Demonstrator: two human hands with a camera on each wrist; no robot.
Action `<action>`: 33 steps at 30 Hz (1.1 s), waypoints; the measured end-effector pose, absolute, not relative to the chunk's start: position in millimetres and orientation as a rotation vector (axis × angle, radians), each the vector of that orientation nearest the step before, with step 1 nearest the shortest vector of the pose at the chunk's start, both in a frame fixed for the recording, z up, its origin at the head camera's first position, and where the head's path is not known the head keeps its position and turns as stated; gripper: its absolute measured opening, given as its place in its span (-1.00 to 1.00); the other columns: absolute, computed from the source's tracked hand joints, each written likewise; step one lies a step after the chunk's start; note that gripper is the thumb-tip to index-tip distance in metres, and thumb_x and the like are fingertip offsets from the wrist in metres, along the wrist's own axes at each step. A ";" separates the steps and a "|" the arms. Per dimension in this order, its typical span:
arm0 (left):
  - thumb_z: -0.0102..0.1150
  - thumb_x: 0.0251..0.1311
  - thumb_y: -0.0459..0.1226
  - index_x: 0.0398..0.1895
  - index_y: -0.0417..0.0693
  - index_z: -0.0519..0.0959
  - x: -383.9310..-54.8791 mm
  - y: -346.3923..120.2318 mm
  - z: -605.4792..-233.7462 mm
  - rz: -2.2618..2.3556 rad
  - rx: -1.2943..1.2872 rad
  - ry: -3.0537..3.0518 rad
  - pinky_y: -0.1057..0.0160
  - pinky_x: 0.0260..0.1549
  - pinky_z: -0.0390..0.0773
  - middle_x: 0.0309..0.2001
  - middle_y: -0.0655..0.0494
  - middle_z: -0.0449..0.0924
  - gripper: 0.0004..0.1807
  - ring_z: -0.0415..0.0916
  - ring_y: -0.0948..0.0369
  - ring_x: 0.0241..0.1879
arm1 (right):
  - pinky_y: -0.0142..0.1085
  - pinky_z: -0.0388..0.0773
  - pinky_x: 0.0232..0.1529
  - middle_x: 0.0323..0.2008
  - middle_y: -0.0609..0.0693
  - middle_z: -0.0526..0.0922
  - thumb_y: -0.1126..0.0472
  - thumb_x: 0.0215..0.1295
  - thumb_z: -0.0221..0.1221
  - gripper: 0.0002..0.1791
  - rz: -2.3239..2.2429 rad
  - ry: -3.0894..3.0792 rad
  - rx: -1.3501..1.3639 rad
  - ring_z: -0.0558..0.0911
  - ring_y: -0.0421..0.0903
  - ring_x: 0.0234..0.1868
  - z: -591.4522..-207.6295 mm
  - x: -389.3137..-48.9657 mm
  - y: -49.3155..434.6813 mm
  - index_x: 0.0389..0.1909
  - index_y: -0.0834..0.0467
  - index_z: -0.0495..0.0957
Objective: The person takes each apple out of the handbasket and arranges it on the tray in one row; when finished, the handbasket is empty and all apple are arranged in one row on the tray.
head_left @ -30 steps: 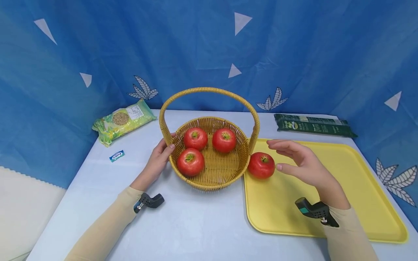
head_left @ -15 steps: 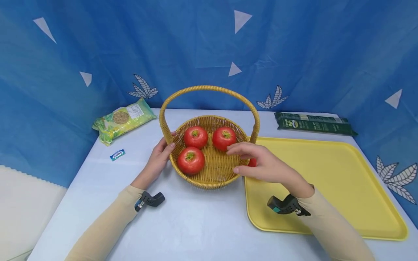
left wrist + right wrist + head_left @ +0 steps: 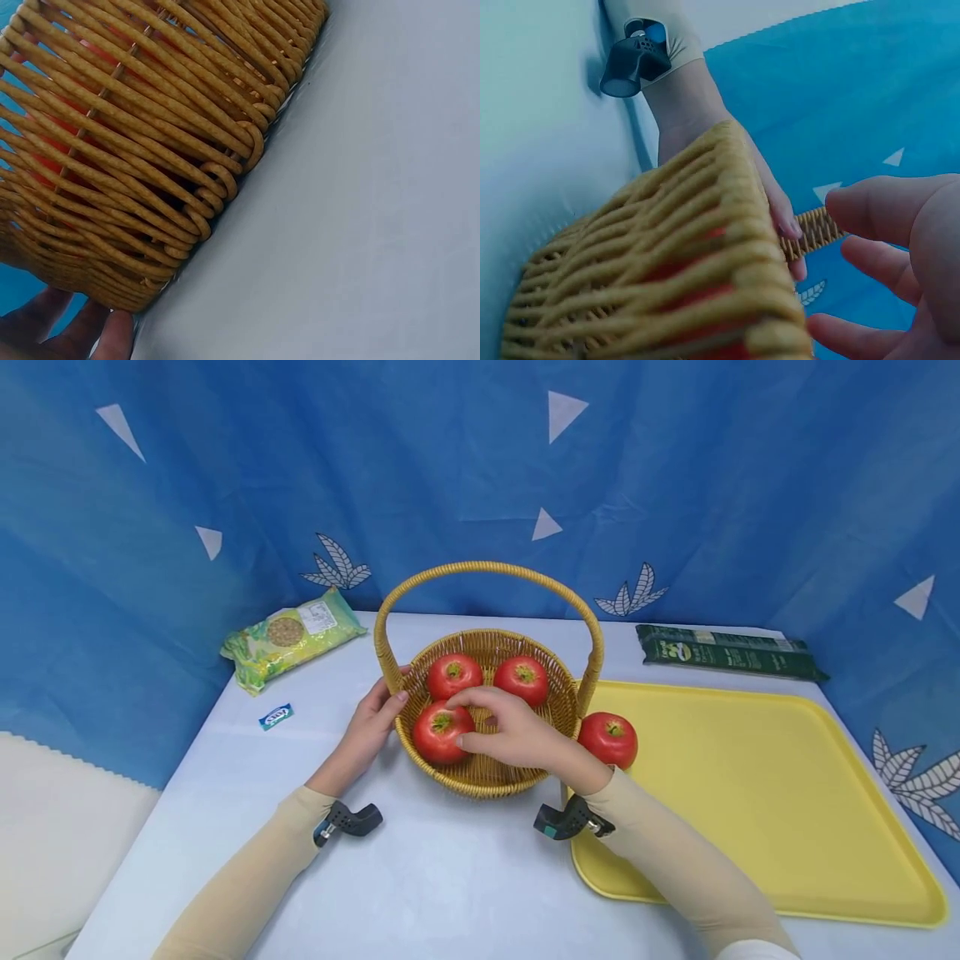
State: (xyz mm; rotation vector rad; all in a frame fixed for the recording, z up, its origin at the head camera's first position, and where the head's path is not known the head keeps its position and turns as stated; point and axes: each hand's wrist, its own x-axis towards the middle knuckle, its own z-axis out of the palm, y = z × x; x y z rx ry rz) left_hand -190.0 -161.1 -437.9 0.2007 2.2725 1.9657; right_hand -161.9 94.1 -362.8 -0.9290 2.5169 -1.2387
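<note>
A wicker basket [image 3: 480,789] with a tall arched handle stands mid-table and has three red apples in it. My left hand [image 3: 371,725] grips its left side near the handle's foot, thumb at the rim; fingertips [image 3: 114,334] show against the wickerwork in the left wrist view. Over the inside of the basket reaches my right hand [image 3: 516,732], forefinger and thumb around the front-left apple [image 3: 433,737]. The fingers [image 3: 874,208] look spread apart in the right wrist view, where no apple shows between them. Behind are the back-left apple [image 3: 454,673] and the back-right apple [image 3: 522,680].
Another apple [image 3: 609,739] sits at the left edge of a yellow tray [image 3: 757,810], beside the basket. A green packet [image 3: 731,652] lies behind the tray. At the back left are a yellow-green bag [image 3: 292,639] and a small blue wrapper [image 3: 276,717].
My right hand has moved left from beside the apple on the tray, across the basket's rim, to the front-left apple. The left hand keeps its hold on the basket.
</note>
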 end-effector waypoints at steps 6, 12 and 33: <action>-0.12 0.59 -0.14 0.57 0.06 0.19 -190.2 -161.5 -437.0 1.954 0.204 2.288 0.32 0.06 0.54 0.54 -0.18 0.22 -0.46 0.27 -0.10 0.47 | -0.05 0.54 0.31 0.14 -0.05 0.65 0.23 0.27 0.32 -0.59 -1.241 2.536 -0.931 0.54 -0.08 0.21 -366.5 -164.1 79.6 0.15 0.06 0.61; -0.13 0.60 -0.16 0.57 0.05 0.20 -189.9 -161.7 -438.0 1.957 0.223 2.288 0.31 0.05 0.54 0.54 -0.19 0.22 -0.46 0.29 -0.12 0.46 | 0.00 0.49 0.37 0.25 0.04 0.60 0.25 0.26 0.33 -0.64 -1.181 2.542 -0.889 0.51 -0.02 0.33 -371.3 -167.4 72.8 0.09 0.05 0.65; -0.11 0.59 -0.15 0.56 0.04 0.21 -189.7 -161.9 -438.1 1.963 0.218 2.286 0.31 0.07 0.54 0.53 -0.19 0.23 -0.46 0.28 -0.10 0.46 | 0.02 0.51 0.34 0.32 0.08 0.39 0.20 0.23 0.21 -0.59 -1.031 2.542 -0.886 0.42 0.03 0.33 -377.8 -166.2 73.1 0.13 -0.01 0.55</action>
